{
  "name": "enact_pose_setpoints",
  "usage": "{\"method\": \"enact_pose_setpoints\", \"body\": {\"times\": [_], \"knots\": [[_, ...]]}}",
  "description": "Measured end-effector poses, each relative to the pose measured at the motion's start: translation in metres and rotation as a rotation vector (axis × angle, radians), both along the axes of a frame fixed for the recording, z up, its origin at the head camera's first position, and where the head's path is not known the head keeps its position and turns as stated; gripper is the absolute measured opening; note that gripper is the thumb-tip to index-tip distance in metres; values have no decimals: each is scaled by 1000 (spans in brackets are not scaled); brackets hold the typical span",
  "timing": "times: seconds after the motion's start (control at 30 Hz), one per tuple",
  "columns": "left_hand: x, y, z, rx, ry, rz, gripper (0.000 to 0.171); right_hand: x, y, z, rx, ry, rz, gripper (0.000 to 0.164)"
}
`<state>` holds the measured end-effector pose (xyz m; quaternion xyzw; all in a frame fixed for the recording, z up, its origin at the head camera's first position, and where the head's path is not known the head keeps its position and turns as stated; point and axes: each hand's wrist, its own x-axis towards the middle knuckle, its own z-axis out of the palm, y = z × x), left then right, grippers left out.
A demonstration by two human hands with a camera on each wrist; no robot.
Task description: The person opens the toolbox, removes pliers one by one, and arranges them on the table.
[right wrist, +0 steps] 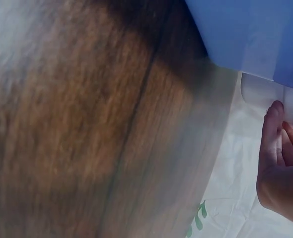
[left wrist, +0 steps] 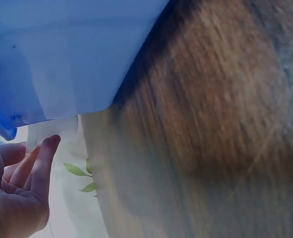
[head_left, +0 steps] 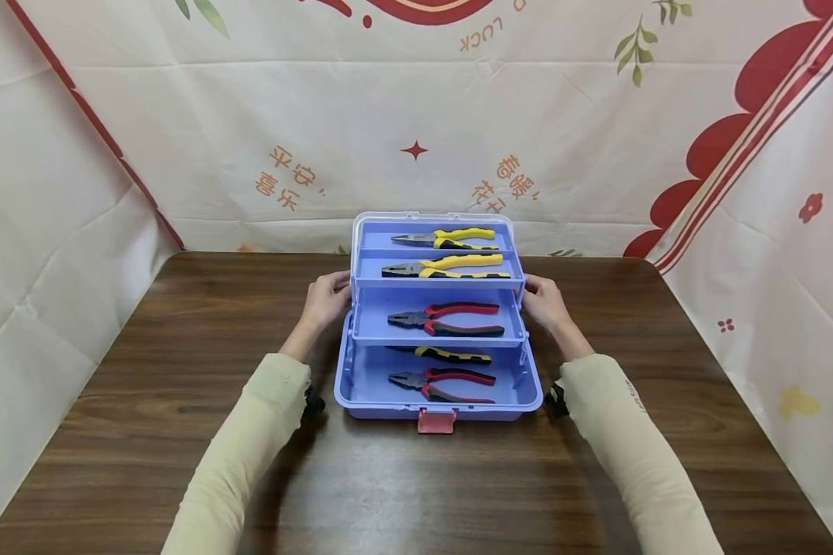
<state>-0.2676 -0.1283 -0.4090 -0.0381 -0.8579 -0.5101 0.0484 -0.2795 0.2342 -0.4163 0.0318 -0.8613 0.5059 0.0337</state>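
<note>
A blue toolbox (head_left: pixel 382 414) stands unfolded on the table with its tiers stepped. Its translucent lid (left wrist: pixel 52 129) hangs behind, and my left hand (head_left: pixel 326 298) pinches the lid's left edge between thumb and fingers. On the other side my right hand (head_left: pixel 544 302) pinches the same lid (right wrist: pixel 260 91). The top tray holds yellow-black long-nose pliers (head_left: pixel 467 233) and yellow-black combination pliers (head_left: pixel 468 261). Red-black pliers (head_left: pixel 467 308) lie in the middle tray. In the bottom are red-black pliers (head_left: pixel 463 375) and a partly hidden yellow-black handled tool (head_left: pixel 451 354).
A red latch (head_left: pixel 436 422) hangs at the box's front. The dark wooden table (head_left: pixel 146 401) extends on both sides and in front. Behind it hangs a printed white cloth (head_left: pixel 416 100), close to the back of the box.
</note>
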Motion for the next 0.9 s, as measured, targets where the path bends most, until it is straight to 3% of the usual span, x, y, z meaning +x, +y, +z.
{"method": "enact_pose_setpoints", "body": {"times": [0.17, 0.67, 0.9], "knots": [[-1, -1, 0, -76, -23, 23, 31, -1, -2, 1, 23, -19, -6, 24], [-4, 0, 2, -128, -67, 8, 31, -4, -2, 1, 65, -83, 7, 31], [-5, -1, -1, -161, -105, 4, 29, -6, -2, -3, 62, -194, 1, 38]]}}
